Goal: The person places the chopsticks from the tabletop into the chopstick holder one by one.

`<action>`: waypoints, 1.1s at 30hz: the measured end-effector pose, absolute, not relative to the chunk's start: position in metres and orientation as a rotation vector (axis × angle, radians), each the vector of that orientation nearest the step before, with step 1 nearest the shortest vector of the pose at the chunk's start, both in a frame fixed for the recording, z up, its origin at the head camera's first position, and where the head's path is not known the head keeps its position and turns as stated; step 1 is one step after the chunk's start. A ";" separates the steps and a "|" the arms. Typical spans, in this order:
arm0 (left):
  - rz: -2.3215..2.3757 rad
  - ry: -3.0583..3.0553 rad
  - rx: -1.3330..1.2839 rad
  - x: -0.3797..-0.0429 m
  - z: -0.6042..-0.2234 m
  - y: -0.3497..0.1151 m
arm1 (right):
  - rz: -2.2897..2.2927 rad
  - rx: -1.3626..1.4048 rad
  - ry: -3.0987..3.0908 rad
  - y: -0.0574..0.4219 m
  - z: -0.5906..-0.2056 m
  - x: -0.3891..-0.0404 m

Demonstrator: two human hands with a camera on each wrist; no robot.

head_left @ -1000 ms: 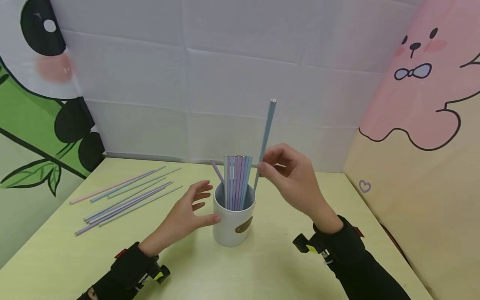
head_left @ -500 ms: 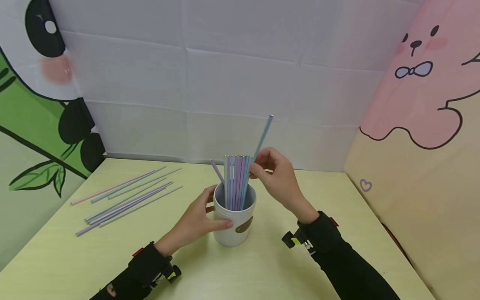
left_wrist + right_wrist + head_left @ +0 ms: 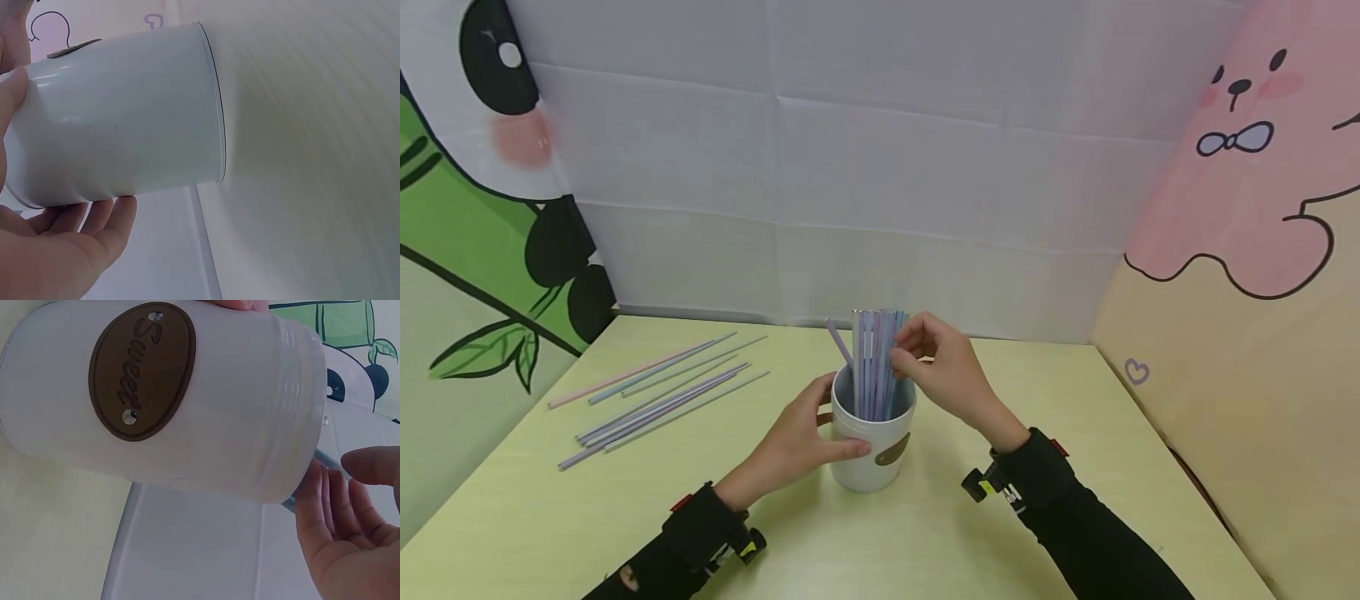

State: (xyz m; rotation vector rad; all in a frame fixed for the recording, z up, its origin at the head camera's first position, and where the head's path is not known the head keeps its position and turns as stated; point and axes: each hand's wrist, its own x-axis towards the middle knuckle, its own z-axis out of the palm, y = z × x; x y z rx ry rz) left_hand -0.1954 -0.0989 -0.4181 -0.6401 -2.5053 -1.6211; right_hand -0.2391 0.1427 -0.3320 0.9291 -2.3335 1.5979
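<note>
A white cup (image 3: 865, 467) stands upright, holding several pastel straws (image 3: 872, 358) bunched together and one purple straw (image 3: 838, 342) leaning at the left rim. My left hand (image 3: 797, 437) grips the cup from its left side, thumb across the front and fingers behind; the left wrist view shows those fingers (image 3: 115, 228) curled against its wall. My right hand (image 3: 951, 371) is at the right of the bunch, thumb and fingers around the upper part of a blue straw (image 3: 326, 459), which shows partly behind the fingers in the right wrist view.
On the left of the table (image 3: 1022, 517), several loose straws (image 3: 662, 408) lie side by side, pink, blue, green and purple. A white sheet (image 3: 880, 167) hangs behind the table. The cup bears a brown oval badge (image 3: 142, 372) reading "Sweet".
My right hand has brought the blue straw left and down into the cup, to about the height of the others. My left hand has moved right and taken hold of the cup.
</note>
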 end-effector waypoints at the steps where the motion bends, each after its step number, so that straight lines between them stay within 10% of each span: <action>1: -1.620 -2.506 -0.640 -0.195 -0.418 -0.099 | 1.597 0.924 -2.332 0.143 -0.332 -0.239; 33: -1.136 -2.682 -0.638 -0.197 -0.404 -0.163 | 1.188 1.050 -2.331 0.182 -0.328 -0.198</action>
